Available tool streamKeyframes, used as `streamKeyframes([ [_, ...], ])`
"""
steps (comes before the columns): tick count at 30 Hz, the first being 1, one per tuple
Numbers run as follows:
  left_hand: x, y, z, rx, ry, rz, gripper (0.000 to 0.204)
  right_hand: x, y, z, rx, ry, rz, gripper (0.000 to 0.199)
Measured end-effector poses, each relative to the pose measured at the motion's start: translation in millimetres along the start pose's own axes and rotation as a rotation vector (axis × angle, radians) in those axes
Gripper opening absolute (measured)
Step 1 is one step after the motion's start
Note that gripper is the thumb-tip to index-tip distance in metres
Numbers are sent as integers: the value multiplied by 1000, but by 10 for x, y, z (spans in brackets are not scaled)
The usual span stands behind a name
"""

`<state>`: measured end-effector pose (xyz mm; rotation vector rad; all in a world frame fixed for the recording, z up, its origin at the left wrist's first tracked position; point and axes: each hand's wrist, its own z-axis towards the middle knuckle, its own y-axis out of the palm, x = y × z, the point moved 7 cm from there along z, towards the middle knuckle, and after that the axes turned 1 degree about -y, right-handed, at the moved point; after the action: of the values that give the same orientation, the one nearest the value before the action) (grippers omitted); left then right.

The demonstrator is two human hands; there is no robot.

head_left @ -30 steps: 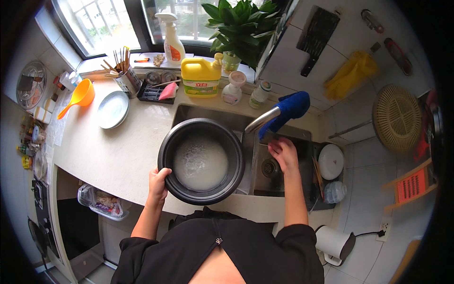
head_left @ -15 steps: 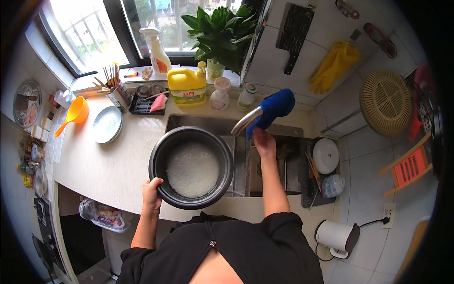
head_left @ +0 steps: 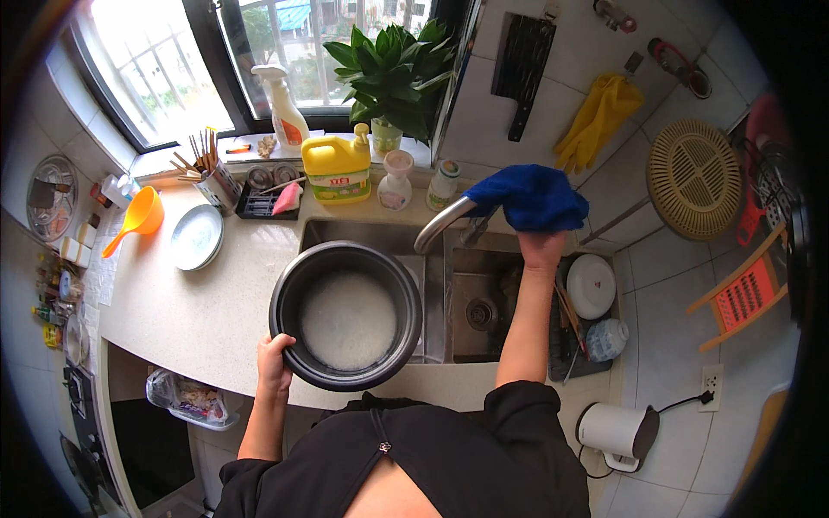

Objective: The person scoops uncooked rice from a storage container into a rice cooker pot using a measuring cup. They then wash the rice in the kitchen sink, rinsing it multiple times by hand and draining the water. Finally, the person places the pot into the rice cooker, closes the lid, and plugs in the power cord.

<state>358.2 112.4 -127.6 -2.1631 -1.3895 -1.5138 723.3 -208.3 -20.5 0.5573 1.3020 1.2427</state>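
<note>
Left hand grips dark pot by its rim, over front-left corner of sink. Right hand at blue cloth; fingers hidden, I can't tell. One-sided grip could slip, spilling cloudy water.

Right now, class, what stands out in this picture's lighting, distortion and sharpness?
Head view: daylight glare washes out much of the left window. Head view: the fisheye lens bows the front edge of the counter, and the corners go black. Head view: the black pot and left hand look fairly sharp, while the space under the counter lies in shadow.
</note>
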Motion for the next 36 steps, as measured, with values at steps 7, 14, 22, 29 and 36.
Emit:
streamKeyframes([
  [7,26,93,-113,-8,-12,6,9,26,316,-346,-521,157,725,46],
  [14,80,23,-236,4,17,27,10,-177,253,-1114,603,-282,195,25],
  [22,102,74,-431,-81,-46,60,15,-309,139,-1505,263,-130,6,24],
  [29,18,112,-488,-215,-87,112,28,-127,130,-1784,106,94,-436,24],
  [36,-4,380,-668,-325,-215,225,27,347,434,-1526,-161,263,-848,23],
])
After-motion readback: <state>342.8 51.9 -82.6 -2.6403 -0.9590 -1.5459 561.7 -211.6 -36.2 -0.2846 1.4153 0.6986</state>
